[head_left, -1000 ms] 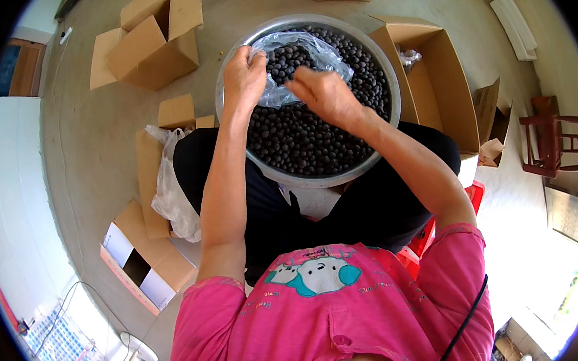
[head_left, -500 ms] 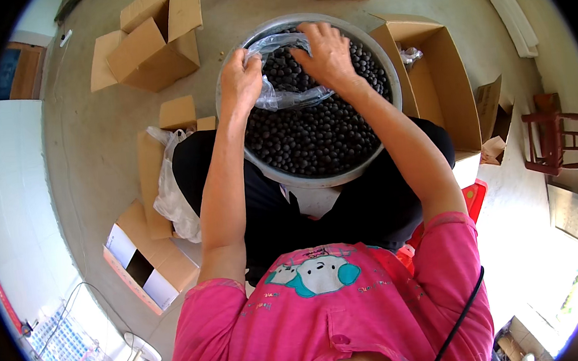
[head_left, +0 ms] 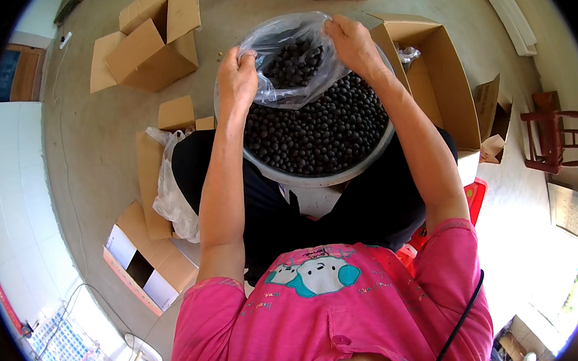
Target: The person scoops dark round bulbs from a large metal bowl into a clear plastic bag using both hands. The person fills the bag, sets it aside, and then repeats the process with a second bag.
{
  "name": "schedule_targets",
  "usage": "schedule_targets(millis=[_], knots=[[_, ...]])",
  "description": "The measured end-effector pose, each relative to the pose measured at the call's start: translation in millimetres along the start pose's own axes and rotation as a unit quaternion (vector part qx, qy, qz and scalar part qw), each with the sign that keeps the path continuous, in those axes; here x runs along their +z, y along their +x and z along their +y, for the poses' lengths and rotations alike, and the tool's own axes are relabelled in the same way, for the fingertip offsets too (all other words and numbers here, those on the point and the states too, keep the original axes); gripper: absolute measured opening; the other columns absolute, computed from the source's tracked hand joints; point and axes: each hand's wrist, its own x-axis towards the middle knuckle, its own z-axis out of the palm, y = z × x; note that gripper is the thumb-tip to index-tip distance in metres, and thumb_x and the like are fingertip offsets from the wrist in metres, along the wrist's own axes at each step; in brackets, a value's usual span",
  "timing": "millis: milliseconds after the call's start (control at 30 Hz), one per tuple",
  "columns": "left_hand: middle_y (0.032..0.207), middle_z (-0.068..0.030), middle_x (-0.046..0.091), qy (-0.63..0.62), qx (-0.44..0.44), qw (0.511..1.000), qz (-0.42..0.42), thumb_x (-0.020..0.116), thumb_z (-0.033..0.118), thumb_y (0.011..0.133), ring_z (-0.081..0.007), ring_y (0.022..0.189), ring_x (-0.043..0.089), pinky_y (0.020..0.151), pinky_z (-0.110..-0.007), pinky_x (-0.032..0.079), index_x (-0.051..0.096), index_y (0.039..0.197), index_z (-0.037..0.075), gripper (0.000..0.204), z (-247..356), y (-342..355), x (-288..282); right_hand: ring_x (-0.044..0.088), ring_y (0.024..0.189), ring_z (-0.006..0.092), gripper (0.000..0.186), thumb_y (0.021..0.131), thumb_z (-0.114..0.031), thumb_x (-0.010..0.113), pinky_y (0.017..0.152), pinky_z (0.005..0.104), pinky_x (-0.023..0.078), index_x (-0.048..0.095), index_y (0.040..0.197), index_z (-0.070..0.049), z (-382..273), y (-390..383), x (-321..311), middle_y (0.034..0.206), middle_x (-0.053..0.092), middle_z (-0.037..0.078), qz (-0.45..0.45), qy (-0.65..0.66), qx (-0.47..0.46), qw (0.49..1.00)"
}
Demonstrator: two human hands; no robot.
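Observation:
Between my knees stands a round metal basin (head_left: 296,180) filled with small dark round balls (head_left: 319,137), perhaps fruit or nuts. Over its far half hangs a clear plastic bag (head_left: 286,98) with a clump of the same balls inside. My left hand (head_left: 237,76) is closed on the left side of the bag's mouth. On the opposite side, my right hand (head_left: 353,43) pinches the rim, and the mouth is stretched wide between both hands. The fingertips of both hands are partly hidden.
An open cardboard box (head_left: 434,81) stands close by the basin's right side, with crumpled plastic inside. Another open box (head_left: 150,52) sits far left. White plastic bags (head_left: 174,189) lie beside my left knee, near a smaller box (head_left: 149,259). A dark red wooden chair (head_left: 554,136) is at right.
My right hand has moved from over the balls inside the bag to the bag's right rim and gripped it. The bag is now raised and spread wider, with balls showing in it.

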Motion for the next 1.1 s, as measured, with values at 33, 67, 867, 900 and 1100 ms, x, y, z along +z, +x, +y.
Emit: schedule_targets(millis=[33, 67, 867, 900, 1100], knots=[[0.073, -0.013, 0.058, 0.006, 0.002, 1.0, -0.008, 0.055, 0.023, 0.09, -0.0194, 0.068, 0.054, 0.067, -0.034, 0.044, 0.06, 0.099, -0.004, 0.029, 3, -2, -1, 0.058, 0.087, 0.0451, 0.027, 0.092, -0.025, 0.053, 0.075, 0.046, 0.047, 0.059, 0.089, 0.002, 14, 4, 0, 0.088, 0.063, 0.025, -0.019, -0.037, -0.015, 0.999], [0.072, -0.017, 0.058, 0.012, 0.007, 1.0, -0.018, 0.055, 0.024, 0.09, -0.0237, 0.068, 0.055, 0.068, -0.036, 0.045, 0.058, 0.096, -0.005, 0.03, 7, -2, 0, 0.058, 0.087, 0.0448, 0.028, 0.092, -0.026, 0.053, 0.075, 0.0462, 0.047, 0.059, 0.089, 0.001, 29, 5, 1, 0.088, 0.063, 0.025, -0.026, -0.049, -0.02, 0.998], [0.068, -0.0025, 0.052, 0.024, -0.012, 0.999, -0.046, 0.052, 0.026, 0.091, -0.0113, 0.063, 0.048, 0.059, -0.03, 0.039, 0.06, 0.093, 0.001, 0.026, 7, -1, 8, 0.061, 0.102, 0.041, 0.04, 0.089, -0.04, 0.055, 0.087, 0.0494, 0.049, 0.056, 0.114, -0.008, 84, -74, 19, 0.114, 0.057, 0.019, -0.098, -0.311, 0.164, 0.931], [0.068, -0.0023, 0.052, 0.024, -0.008, 0.999, -0.046, 0.052, 0.026, 0.091, -0.0112, 0.063, 0.047, 0.059, -0.03, 0.039, 0.06, 0.093, 0.001, 0.026, 6, 0, 8, 0.062, 0.098, 0.0402, 0.037, 0.091, -0.038, 0.054, 0.084, 0.049, 0.05, 0.056, 0.114, -0.008, 88, -76, 24, 0.112, 0.058, 0.017, -0.09, -0.317, 0.127, 0.936], [0.066, -0.0009, 0.05, 0.019, 0.001, 0.999, -0.044, 0.051, 0.025, 0.092, -0.0099, 0.061, 0.046, 0.057, -0.029, 0.037, 0.06, 0.09, 0.002, 0.025, -4, 4, 10, 0.066, 0.084, 0.0368, 0.031, 0.094, -0.031, 0.051, 0.071, 0.0484, 0.053, 0.056, 0.114, -0.007, 92, -81, 24, 0.112, 0.058, 0.018, -0.147, -0.343, -0.001, 0.928]])
